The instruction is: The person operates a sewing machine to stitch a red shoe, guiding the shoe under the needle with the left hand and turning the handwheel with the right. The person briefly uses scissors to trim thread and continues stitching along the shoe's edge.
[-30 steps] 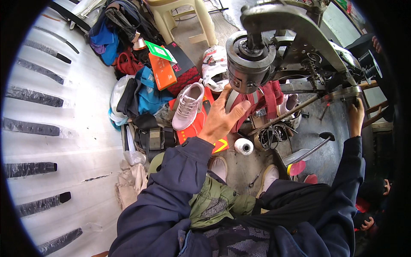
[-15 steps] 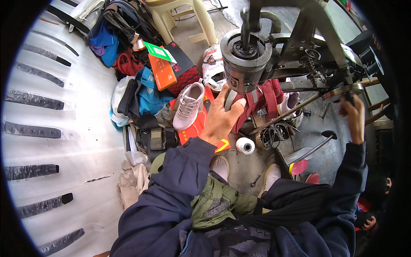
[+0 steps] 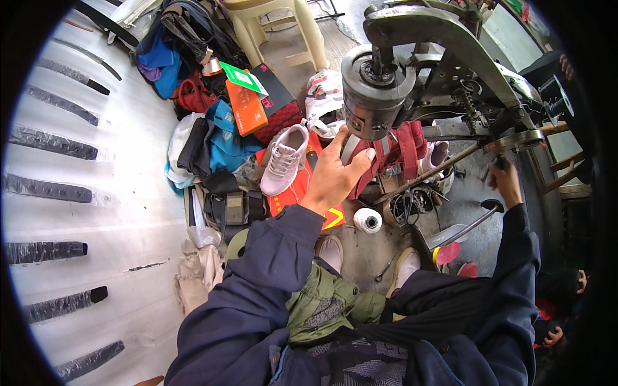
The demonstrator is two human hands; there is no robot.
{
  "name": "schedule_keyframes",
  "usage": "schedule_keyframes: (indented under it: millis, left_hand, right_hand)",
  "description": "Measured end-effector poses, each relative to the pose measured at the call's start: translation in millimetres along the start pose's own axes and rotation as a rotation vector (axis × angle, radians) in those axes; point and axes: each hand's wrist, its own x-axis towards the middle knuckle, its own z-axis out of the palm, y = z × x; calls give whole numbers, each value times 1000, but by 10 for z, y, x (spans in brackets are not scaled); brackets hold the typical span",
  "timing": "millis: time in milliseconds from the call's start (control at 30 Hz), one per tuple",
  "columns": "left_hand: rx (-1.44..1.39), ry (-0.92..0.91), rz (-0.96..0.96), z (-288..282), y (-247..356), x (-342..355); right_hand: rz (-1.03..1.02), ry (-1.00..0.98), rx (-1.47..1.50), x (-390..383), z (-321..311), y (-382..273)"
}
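My left hand (image 3: 338,177) grips a red fabric bag (image 3: 403,148) with a pale grey strip, right under the cylindrical head (image 3: 372,100) of a black metal sewing machine (image 3: 438,29). The stitching point is hidden behind the head and my fingers. My right hand (image 3: 505,180) is closed on the dark crank handle beneath the machine's wheel (image 3: 515,140). A pale pink sneaker (image 3: 281,167) lies on a red-orange box left of my left hand, and a white thread cone (image 3: 367,220) stands below it.
Bags and clothing (image 3: 209,145), boxes (image 3: 244,109) and a beige plastic stool (image 3: 309,38) crowd the left and back. A metal rod with black pad (image 3: 490,206) sits lower right. Black strips (image 3: 51,138) lie on the white left surface. Other people's hands (image 3: 553,336) show at the right edge.
My right hand has swung round with the wheel, ending further left than a second ago. The machine's upper arm shifted half a second ago and is back down. My left hand has barely moved.
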Motion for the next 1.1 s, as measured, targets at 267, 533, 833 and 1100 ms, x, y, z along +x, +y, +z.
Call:
schedule_keyframes:
  millis: [267,533,833,1100]
  left_hand:
    - [28,2,33,6,-4,15]
    - [122,-24,40,-30,46,32]
    - [63,-34,5,-45,23,48]
    - [40,-48,-24,-49,21,53]
  right_hand:
    - [-344,55,-74,-706,-225,-1134]
    - [-532,601,-301,130,-852,-298]
    - [-56,-181,11,-302,178,-320]
    - [-380,282,-103,-506,-577,-1056]
